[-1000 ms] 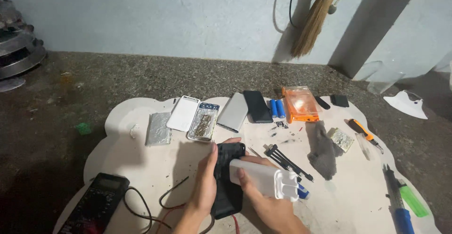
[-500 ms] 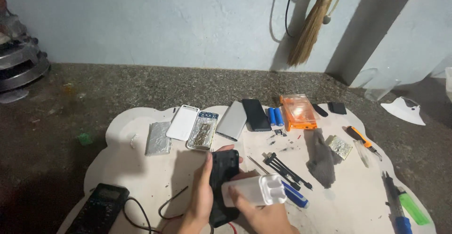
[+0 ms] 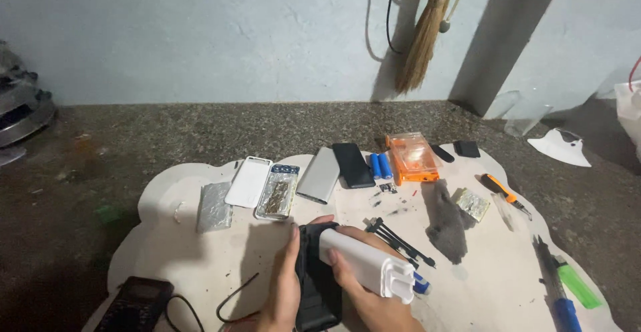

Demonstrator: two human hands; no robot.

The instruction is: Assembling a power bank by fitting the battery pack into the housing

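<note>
While the left hand [image 3: 284, 285] wraps its fingers [image 3: 292, 238] closed around a black case [image 3: 316, 285], the right hand [image 3: 370, 298] grips a white box [image 3: 367, 265]. The box lies across the case, right fingers [image 3: 337, 265] curled beneath it, above the tabletop [image 3: 200, 252].

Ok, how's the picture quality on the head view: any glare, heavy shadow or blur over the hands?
Head view: sharp overall, no glare. The left hand and right hand are lit from above right and throw a dark shadow leftward on the pale mat. The white case reads clearly, but the black case shows little detail. The floor at left is dim.
</note>
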